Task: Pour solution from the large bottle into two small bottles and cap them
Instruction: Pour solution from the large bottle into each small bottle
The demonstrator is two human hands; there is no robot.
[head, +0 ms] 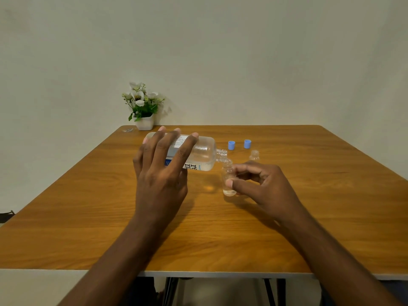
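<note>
We look down on a wooden table (88, 217) from the person's own head. Near the table's middle, the left hand (161, 171) holds the large bottle (202, 154) almost on its side in the air. Its fingers spread long across the label and bend over the body; the thumb is hidden beneath. The bottle's open neck points right and dips to the mouth of the near small bottle (228, 180), so that, as we judge it, solution can run straight in. A little clear liquid shows at that bottle's bottom. The right hand (262, 184) steadies it upright, seemingly standing on the table. Thumb and forefinger pinch its sides and the other fingers curl away, likely to stop it tipping under the stream. Just behind it, toward the far edge, stands the far small bottle (254, 156), open and apparently empty. Beyond that the left blue cap (231, 145) and the right blue cap (247, 144) wait side by side. A white pot of flowers (144, 122) sits by the far left corner.
</note>
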